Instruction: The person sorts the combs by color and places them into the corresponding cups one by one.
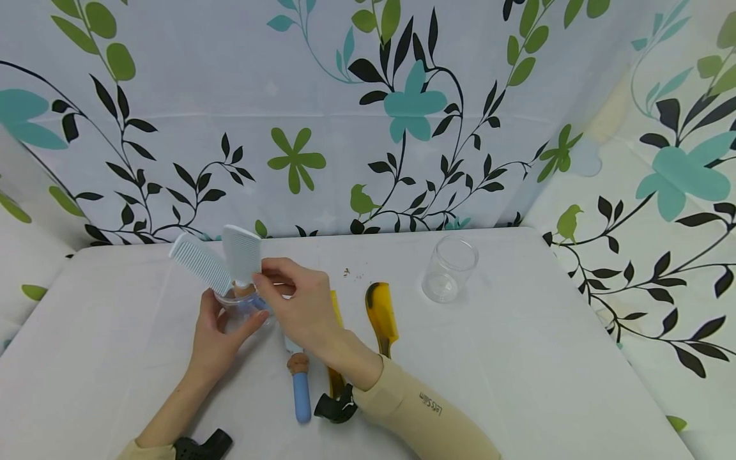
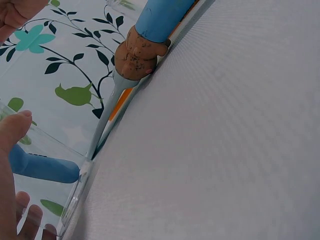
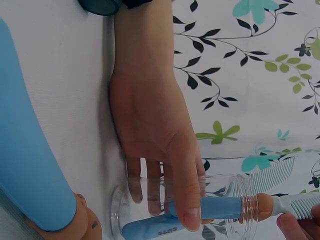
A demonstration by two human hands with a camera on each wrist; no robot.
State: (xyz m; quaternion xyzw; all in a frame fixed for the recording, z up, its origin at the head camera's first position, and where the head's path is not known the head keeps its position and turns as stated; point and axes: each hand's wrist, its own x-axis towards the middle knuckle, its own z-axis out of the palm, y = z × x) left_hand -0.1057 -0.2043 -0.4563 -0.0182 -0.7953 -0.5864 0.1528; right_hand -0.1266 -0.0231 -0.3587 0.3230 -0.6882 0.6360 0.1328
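Observation:
In the head view my left hand (image 1: 215, 335) grips a clear jar (image 1: 240, 312) at the left of the table, its thumb across the side. Two pale blue combs stand in the jar, teeth up. One comb (image 1: 201, 260) leans left over the rim. My right hand (image 1: 301, 303) pinches the other comb (image 1: 241, 250) low on its toothed part. The right wrist view shows blue handles (image 3: 225, 207) inside the jar and a brown figure (image 3: 262, 206) at the mouth. My right fingertips (image 3: 295, 227) meet the comb there.
A similar comb with a blue handle (image 1: 301, 396) lies beside the jar. Right of it lie a yellow comb (image 1: 335, 378), partly behind my right arm, and a yellow-and-dark comb (image 1: 381, 313). Farther right stands a clear glass jar (image 1: 448, 271). Small crumbs (image 1: 346, 273) dot the table.

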